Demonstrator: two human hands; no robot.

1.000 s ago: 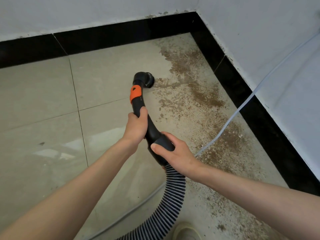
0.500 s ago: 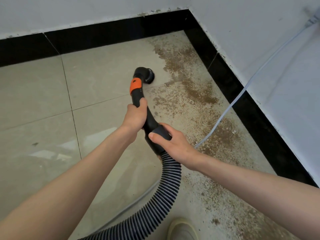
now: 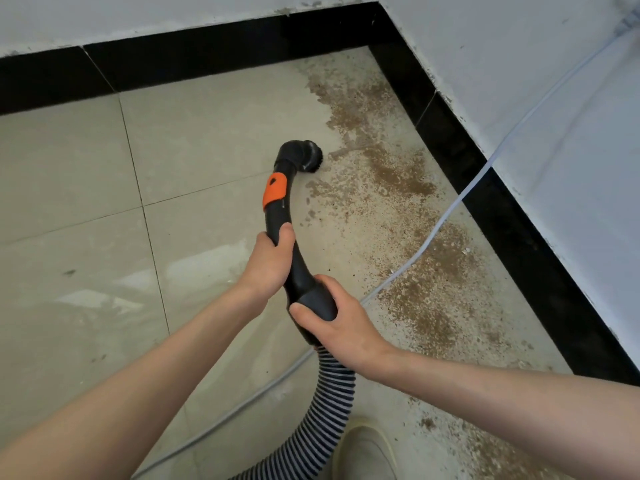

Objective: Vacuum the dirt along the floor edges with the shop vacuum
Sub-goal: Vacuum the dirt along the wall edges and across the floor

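Both hands wrap the curved black plastic vacuum wand [image 3: 282,233]: left hand [image 3: 268,263] mid-shaft, right hand [image 3: 332,320] at the cuff. Round brush nozzle [image 3: 306,157] sits at the brown dirt band [image 3: 398,174], edge at 3 o'clock. Suggest slow overlapping passes toward the black skirting [image 3: 485,188], avoiding the white cable [image 3: 450,213].

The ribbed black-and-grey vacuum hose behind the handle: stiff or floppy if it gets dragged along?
The ribbed black-and-grey vacuum hose probably flexes easily: it curves sharply below the right hand. The ribs likely resist kinking. It may snag the thin white cable lying across the brown dirt when dragged.
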